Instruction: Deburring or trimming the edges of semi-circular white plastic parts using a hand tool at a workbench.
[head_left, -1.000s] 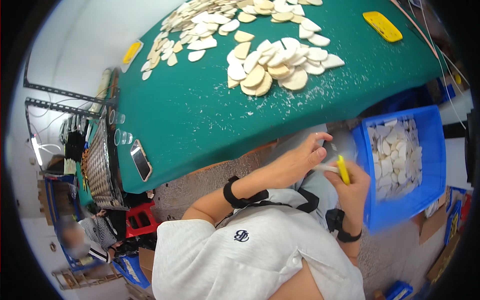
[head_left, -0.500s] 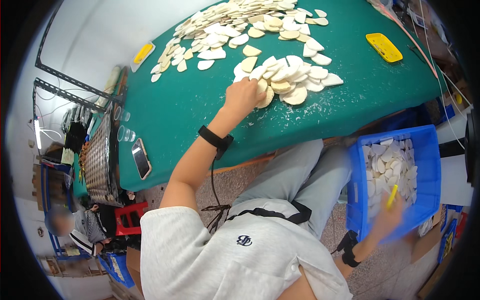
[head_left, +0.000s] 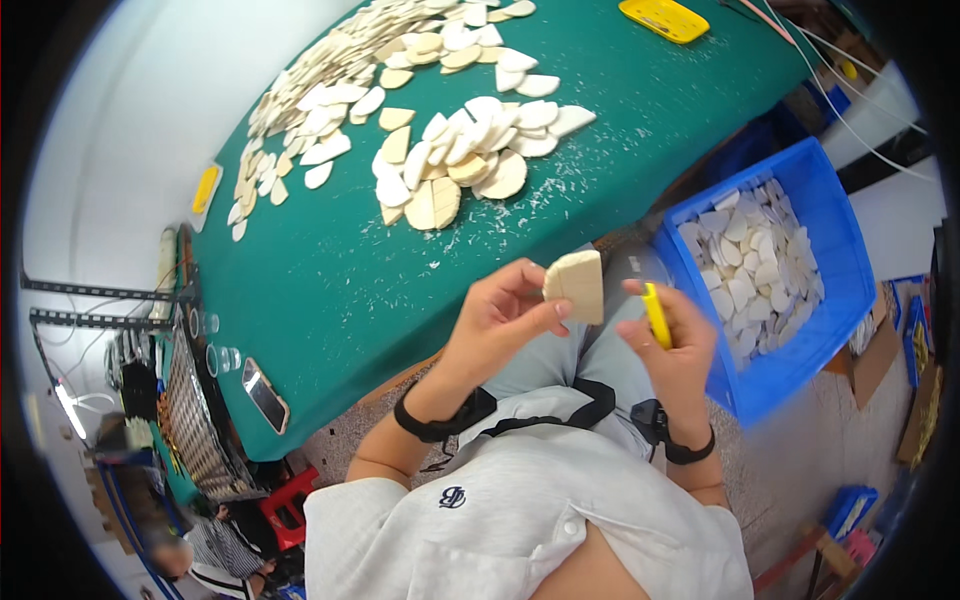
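My left hand [head_left: 515,318] pinches a flat cream piece [head_left: 577,287] with a rounded upper corner between thumb and fingers, upright above my lap. Just to its right, my right hand [head_left: 682,340] is closed around a small yellow-handled tool [head_left: 656,316]; its working tip is too unclear to make out. The piece and the tool are apart. Beyond both hands, a heap of similar white and cream pieces [head_left: 470,150] lies on the green-covered table [head_left: 330,270], with pale shavings scattered around it.
A larger pile of pieces [head_left: 350,60] spreads over the table's far left. To my right stands a blue bin [head_left: 745,395] holding many white pieces [head_left: 755,260]. A yellow tray [head_left: 665,18], a phone [head_left: 265,396] and clear cups [head_left: 222,358] rest near the table's edges. Another person [head_left: 222,550] sits lower left.
My left hand has come back from the heap with a cream piece. My right hand has moved from over the blue bin to beside it, still holding the yellow tool. The view has shifted.
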